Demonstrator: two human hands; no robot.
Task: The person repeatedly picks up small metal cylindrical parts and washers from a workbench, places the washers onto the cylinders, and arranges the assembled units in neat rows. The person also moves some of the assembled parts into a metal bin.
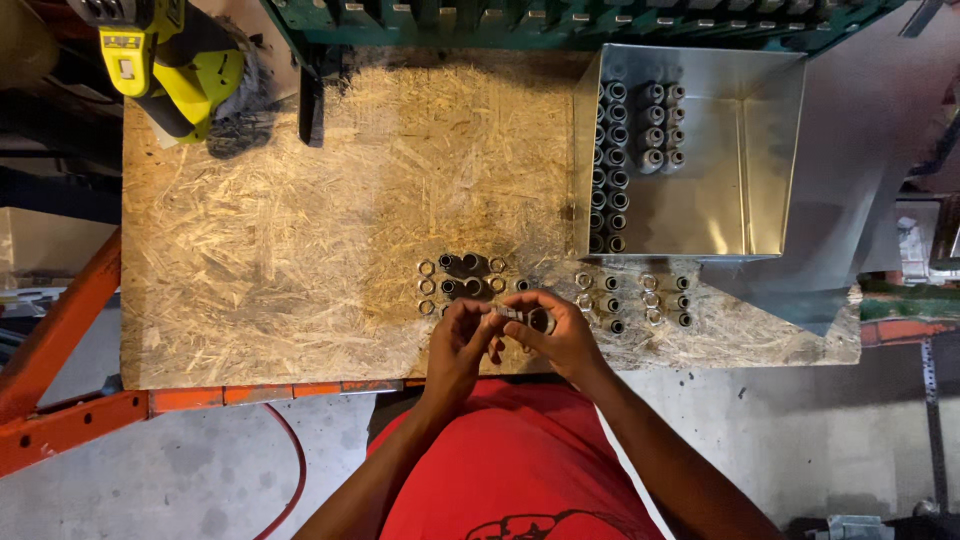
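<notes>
hands meet at the near edge of the chipboard bench (300, 230). right hand (562, 335) has its fingers pinching a small metal fitting (528, 318), and left hand (458, 345) has its fingers curled onto the fitting's left end. rows of nuts and sleeves (462, 276) lie just beyond. further right, a metal tray (765, 150) holds upright fittings. a yellow power tool (170, 60) lies far left.

Both hands (512, 335) pinch small metal fitting (527, 317); board (300, 250) beneath.
</notes>
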